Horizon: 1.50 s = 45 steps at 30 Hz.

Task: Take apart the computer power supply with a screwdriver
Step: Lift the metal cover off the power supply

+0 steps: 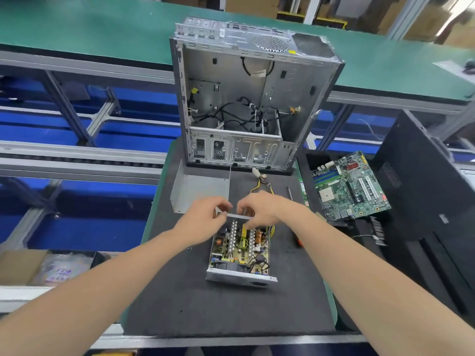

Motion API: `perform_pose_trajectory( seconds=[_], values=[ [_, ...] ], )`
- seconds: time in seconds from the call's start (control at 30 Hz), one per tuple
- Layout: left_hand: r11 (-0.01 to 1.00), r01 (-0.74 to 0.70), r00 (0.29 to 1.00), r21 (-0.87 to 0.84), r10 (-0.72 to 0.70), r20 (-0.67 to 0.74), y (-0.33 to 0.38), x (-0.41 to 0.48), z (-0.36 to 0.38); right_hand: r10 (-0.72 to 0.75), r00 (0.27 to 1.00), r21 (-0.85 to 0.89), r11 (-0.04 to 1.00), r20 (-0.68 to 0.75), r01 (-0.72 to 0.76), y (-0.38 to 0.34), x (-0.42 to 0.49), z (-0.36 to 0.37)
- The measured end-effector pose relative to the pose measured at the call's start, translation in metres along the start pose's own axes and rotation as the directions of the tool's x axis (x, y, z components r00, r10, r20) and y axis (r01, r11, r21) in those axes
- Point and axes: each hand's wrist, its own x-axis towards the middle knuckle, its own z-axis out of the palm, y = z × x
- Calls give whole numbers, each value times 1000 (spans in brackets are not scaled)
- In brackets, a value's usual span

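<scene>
Power supply (pixel 240 253) is sitting lid-off in the middle of the black mat on the table (pixel 231 312), with its circuit board and coils all exposed. Both hands are on its far metal edge: left hand (pixel 203 219) and right hand (pixel 267 209) each pinch that rim with curled fingers. The bare cover (pixel 198 191) lies just behind on the left, with 1 gutted computer case (pixel 246 98) upright beyond it and a motherboard (pixel 349 186) off to the right.

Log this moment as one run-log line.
power supply: open | left hand: grips far edge | right hand: grips far edge | cover: off, on mat
</scene>
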Motion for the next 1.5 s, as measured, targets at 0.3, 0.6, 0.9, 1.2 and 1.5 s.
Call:
perform_pose_trajectory(
  seconds=[0.3, 0.6, 0.9, 1.2, 1.5],
  values=[
    [999, 35, 999, 30, -35, 16, 3, -12, 7, -38, 998, 83, 996, -59, 42, 9, -14, 20],
    [995, 94, 991, -31, -91, 98, -1, -12, 5, 23, 968, 252, 967, -252, 42, 19, -34, 40],
    [952, 196, 972, -235, -157, 174, -7, -11, -2, 205, 877, 372, 928, -435, -33, 34, -41, 29],
    [987, 147, 984, -71, -138, 111, 12, -8, 10, 612, 741, 617, 704, -275, -353, 68, -42, 40],
    [976, 213, 974, -35, -209, 84, 16, -7, 13, 696, 709, 369, 692, -111, -621, 90, -46, 62]
  ],
)
